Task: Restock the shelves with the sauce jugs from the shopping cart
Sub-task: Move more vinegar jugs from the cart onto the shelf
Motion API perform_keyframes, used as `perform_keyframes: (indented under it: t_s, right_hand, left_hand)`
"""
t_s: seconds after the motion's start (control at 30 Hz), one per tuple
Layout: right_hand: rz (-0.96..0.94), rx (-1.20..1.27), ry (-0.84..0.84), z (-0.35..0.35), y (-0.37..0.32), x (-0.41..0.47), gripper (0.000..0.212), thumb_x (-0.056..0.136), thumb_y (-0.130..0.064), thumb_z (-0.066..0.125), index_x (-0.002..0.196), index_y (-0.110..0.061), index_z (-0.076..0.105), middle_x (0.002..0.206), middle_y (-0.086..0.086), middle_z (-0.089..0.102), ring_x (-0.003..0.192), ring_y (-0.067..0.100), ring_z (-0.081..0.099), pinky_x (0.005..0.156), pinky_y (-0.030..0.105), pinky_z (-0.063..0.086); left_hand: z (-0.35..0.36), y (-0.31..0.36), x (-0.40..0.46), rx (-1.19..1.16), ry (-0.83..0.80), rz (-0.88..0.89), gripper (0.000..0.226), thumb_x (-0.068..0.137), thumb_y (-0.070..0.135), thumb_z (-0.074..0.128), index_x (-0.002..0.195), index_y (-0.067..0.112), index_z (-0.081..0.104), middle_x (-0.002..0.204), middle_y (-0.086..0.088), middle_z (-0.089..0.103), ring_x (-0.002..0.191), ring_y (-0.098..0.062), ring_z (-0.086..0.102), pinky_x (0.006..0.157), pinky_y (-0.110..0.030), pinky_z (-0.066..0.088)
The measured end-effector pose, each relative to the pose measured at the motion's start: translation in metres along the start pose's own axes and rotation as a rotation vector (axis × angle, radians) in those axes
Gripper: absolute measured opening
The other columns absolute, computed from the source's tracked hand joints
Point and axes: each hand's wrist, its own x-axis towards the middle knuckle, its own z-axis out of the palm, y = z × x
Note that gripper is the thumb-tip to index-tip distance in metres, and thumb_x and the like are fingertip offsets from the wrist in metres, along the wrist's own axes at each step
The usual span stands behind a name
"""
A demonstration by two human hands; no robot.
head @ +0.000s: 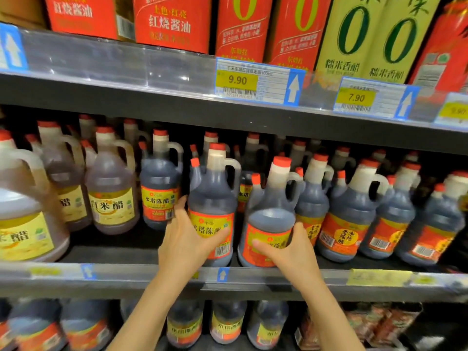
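Two dark sauce jugs with red caps stand at the front of the middle shelf (253, 277). My left hand (187, 239) grips the left jug (212, 196), which has a yellow and red label, low on its body with the thumb across the label. My right hand (286, 247) holds the right jug (271, 206), red-labelled and leaning slightly left, with fingers wrapped over its label. Both jugs rest on the shelf near its front edge.
Light vinegar jugs (111, 193) fill the shelf's left side, and more dark jugs (352, 214) crowd the right. Red and yellow cartons (369, 34) line the top shelf above price tags (258, 82). Further jugs (184, 325) stand on the lower shelf.
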Motion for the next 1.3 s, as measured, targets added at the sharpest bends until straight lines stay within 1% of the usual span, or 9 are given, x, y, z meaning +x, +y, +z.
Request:
perform_keyframes:
  t_s: [0.23, 0.43, 0.67, 0.8, 0.87, 0.9, 0.97, 1.03, 1.3]
  right_hand:
    - [-0.033, -0.023, 0.018, 0.0, 0.0, 0.004, 0.063, 0.063, -0.035, 0.083, 0.112, -0.011, 0.05, 0.114, 0.005, 0.059, 0.107, 0.02, 0.057, 0.087, 0.038, 0.049]
    - [-0.087, 0.016, -0.056, 0.006, -0.002, 0.014, 0.068, 0.073, -0.026, 0.078, 0.128, -0.009, 0.041, 0.12, 0.008, 0.059, 0.111, 0.023, 0.057, 0.084, 0.03, 0.045]
    - [-0.105, 0.012, -0.111, 0.006, 0.0, 0.018, 0.07, 0.079, -0.024, 0.073, 0.136, -0.008, 0.035, 0.113, 0.003, 0.058, 0.107, 0.018, 0.056, 0.079, 0.023, 0.039]
    - [-0.13, -0.082, -0.066, 0.002, 0.001, 0.011, 0.073, 0.079, -0.031, 0.072, 0.137, -0.007, 0.035, 0.125, 0.009, 0.058, 0.117, 0.025, 0.054, 0.086, 0.03, 0.044]
    - [-0.153, -0.199, -0.017, -0.004, 0.001, 0.004, 0.069, 0.081, -0.035, 0.069, 0.136, -0.008, 0.037, 0.126, 0.009, 0.057, 0.118, 0.027, 0.053, 0.088, 0.033, 0.044]
    - [-0.165, -0.274, 0.007, -0.007, 0.0, -0.001, 0.063, 0.083, -0.036, 0.067, 0.134, -0.009, 0.039, 0.125, 0.008, 0.057, 0.117, 0.027, 0.053, 0.086, 0.034, 0.044]
    - [-0.207, -0.434, 0.034, -0.014, -0.005, -0.01, 0.049, 0.087, -0.037, 0.061, 0.126, -0.012, 0.045, 0.119, 0.007, 0.058, 0.11, 0.026, 0.056, 0.08, 0.035, 0.047]
    - [-0.275, -0.568, 0.037, -0.02, -0.01, -0.021, 0.038, 0.089, -0.036, 0.056, 0.119, -0.013, 0.048, 0.11, 0.008, 0.058, 0.105, 0.026, 0.056, 0.075, 0.037, 0.049]
    - [-0.477, -0.773, -0.027, -0.039, -0.031, -0.07, 0.036, 0.091, -0.036, 0.05, 0.116, -0.009, 0.046, 0.11, 0.01, 0.055, 0.104, 0.029, 0.051, 0.072, 0.034, 0.043]
  left_hand:
    - [0.01, 0.003, -0.005, 0.13, 0.075, 0.043, 0.097, 0.065, 0.052, 0.075, 0.135, 0.014, 0.019, 0.126, -0.012, 0.051, 0.113, -0.035, 0.052, 0.081, -0.046, 0.047]
    - [0.024, 0.001, 0.012, 0.151, 0.108, 0.087, 0.098, 0.067, 0.048, 0.075, 0.138, 0.012, 0.016, 0.126, -0.016, 0.052, 0.113, -0.039, 0.052, 0.079, -0.046, 0.047]
    - [0.027, 0.0, 0.012, 0.193, 0.108, 0.07, 0.099, 0.071, 0.049, 0.072, 0.142, 0.013, 0.012, 0.129, -0.016, 0.049, 0.117, -0.038, 0.048, 0.08, -0.046, 0.045]
    - [0.017, -0.001, 0.008, 0.297, 0.062, 0.102, 0.1, 0.075, 0.047, 0.069, 0.145, 0.013, 0.007, 0.133, -0.016, 0.044, 0.118, -0.038, 0.047, 0.081, -0.048, 0.046]
    - [0.008, -0.004, 0.001, 0.472, 0.089, 0.147, 0.09, 0.078, 0.048, 0.067, 0.144, 0.009, 0.02, 0.128, -0.017, 0.046, 0.114, -0.038, 0.049, 0.078, -0.046, 0.048]
    - [0.004, -0.006, -0.003, 0.563, 0.111, 0.209, 0.081, 0.077, 0.046, 0.069, 0.137, 0.005, 0.034, 0.117, -0.019, 0.053, 0.105, -0.038, 0.053, 0.072, -0.045, 0.049]
    - [-0.002, -0.012, -0.012, 0.713, 0.163, 0.353, 0.06, 0.065, 0.037, 0.081, 0.108, 0.001, 0.059, 0.089, -0.018, 0.061, 0.08, -0.038, 0.06, 0.057, -0.041, 0.047]
    - [-0.008, -0.014, -0.025, 0.771, 0.241, 0.417, 0.049, 0.057, 0.029, 0.086, 0.091, 0.003, 0.065, 0.078, -0.015, 0.063, 0.071, -0.035, 0.061, 0.056, -0.041, 0.046]
    - [-0.05, 0.001, -0.091, 0.91, 0.298, 0.485, 0.041, 0.055, 0.028, 0.085, 0.086, 0.007, 0.067, 0.076, -0.011, 0.064, 0.071, -0.032, 0.061, 0.06, -0.044, 0.046]
